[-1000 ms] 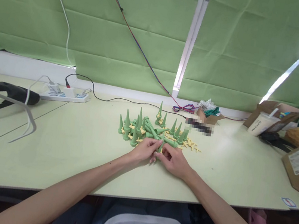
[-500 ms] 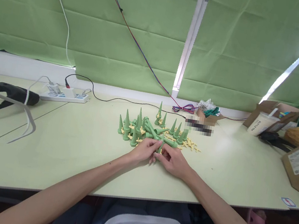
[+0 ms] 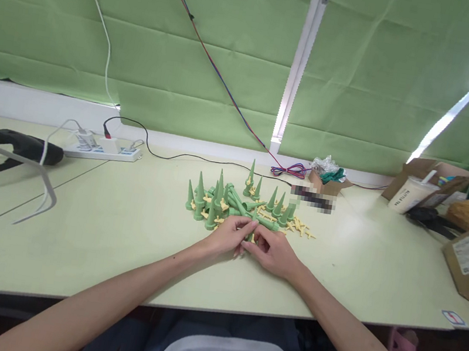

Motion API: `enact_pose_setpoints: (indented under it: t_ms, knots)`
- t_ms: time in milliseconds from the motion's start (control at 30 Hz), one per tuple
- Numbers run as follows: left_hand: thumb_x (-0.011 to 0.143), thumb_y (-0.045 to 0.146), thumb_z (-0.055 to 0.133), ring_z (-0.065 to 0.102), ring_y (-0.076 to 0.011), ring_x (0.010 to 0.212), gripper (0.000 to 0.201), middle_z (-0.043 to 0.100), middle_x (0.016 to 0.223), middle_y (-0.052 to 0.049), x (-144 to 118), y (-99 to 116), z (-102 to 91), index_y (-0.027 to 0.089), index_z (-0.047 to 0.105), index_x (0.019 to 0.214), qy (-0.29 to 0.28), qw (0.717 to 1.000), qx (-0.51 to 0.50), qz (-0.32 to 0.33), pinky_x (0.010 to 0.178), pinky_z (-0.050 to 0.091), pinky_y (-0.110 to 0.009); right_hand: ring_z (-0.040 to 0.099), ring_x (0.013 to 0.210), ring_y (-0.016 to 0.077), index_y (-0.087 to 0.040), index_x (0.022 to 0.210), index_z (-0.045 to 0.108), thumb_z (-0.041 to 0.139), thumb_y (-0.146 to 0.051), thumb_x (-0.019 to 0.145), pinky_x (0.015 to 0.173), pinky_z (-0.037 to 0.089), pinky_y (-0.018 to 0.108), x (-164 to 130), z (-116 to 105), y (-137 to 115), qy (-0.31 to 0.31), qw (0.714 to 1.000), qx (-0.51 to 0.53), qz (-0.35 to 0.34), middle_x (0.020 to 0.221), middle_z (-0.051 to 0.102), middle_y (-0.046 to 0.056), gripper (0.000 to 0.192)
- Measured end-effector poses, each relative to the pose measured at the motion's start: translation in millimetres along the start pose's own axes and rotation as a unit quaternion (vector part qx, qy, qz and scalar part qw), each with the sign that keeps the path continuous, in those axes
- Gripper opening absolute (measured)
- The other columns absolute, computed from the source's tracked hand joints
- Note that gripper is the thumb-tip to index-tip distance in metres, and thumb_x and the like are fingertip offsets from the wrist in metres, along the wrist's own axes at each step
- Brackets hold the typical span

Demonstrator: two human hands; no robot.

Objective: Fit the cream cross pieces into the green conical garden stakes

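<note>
- My left hand (image 3: 228,235) and right hand (image 3: 272,251) meet fingertip to fingertip at the near edge of the heap, resting low on the desk (image 3: 119,228).
- Both grips are closed on one green plastic spike (image 3: 251,231). It stands between the two sets of fingers, its long axis roughly upright and running away from me, pointed end up and toward the heap.
- Left grip: thumb and fingers pinch the spike from its left side. Right grip: fingers curl in against its lower part from the right. Whether a small yellow piece sits in there too, I cannot tell; the fingers cover the base.
- Neither hand is nearer; the spike sits in the gap where they touch, straight ahead of my body.
- The heap of green spikes (image 3: 230,201) lies just beyond the fingertips. Several stand upright on their wide ends at the left and back; a few lie flat, pointing right.
- Scattered yellow cross-shaped pieces (image 3: 300,226) lie to the right of the heap, just past my right hand and closer to it than to the left.
- Well apart on the desk: a white power strip (image 3: 103,148) far left, a small cardboard box (image 3: 326,183) behind the heap, and a lidded drink cup (image 3: 409,194) far right.
</note>
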State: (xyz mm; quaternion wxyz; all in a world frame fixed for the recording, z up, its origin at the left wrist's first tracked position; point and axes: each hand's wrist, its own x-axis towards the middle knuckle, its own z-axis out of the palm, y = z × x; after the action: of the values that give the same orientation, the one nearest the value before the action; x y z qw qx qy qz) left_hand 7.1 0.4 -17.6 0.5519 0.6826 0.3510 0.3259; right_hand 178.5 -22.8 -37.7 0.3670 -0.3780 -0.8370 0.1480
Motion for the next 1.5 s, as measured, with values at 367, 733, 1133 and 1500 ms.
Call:
enact_pose_setpoints:
  t_ms: [367,733,1133,1500]
  knots:
    - [0.088,0.049,0.050,0.044,-0.0085,0.044,0.037,0.045,0.059,0.004,-2.1,0.2,1.9,0.018,0.047,0.068,0.120,0.977,0.159,0.080,0.044,0.033,-0.023,0.038,0.050,0.0102,-0.019,0.067,0.049,0.045,-0.039,0.096,0.054,0.031,0.024,4.4,-15.9,21.4,0.137,0.987,-0.067,0.059,0.055,0.043,-0.004,0.035]
    - [0.091,0.042,0.046,0.055,-0.0137,0.057,0.026,0.057,0.067,0.001,-2.3,-1.3,1.4,0.019,0.056,0.085,0.147,0.947,0.272,0.092,0.055,0.041,-0.024,0.038,0.050,0.0122,-0.021,0.067,0.047,0.039,-0.042,0.098,0.055,0.029,0.024,7.8,-26.5,36.7,0.191,0.963,-0.136,0.129,0.054,0.045,-0.003,0.038]
    - [0.088,0.033,0.048,0.056,-0.0146,0.057,0.016,0.058,0.069,0.000,-1.5,-3.2,-0.4,0.019,0.055,0.084,0.148,0.940,0.290,0.105,0.055,0.040,-0.025,0.045,0.048,0.0144,-0.021,0.076,0.057,0.041,-0.033,0.095,0.055,0.030,0.025,7.4,-28.1,40.0,0.124,0.966,-0.169,0.150,0.054,0.054,-0.002,0.028]
    - [0.085,0.033,0.051,0.050,-0.0119,0.054,0.015,0.055,0.067,0.002,-0.8,-1.8,-0.6,0.019,0.054,0.080,0.161,0.931,0.309,0.105,0.055,0.038,-0.025,0.049,0.050,0.0153,-0.021,0.078,0.060,0.044,-0.029,0.093,0.056,0.032,0.025,7.1,-26.6,41.1,0.105,0.963,-0.187,0.162,0.056,0.058,-0.001,0.023]
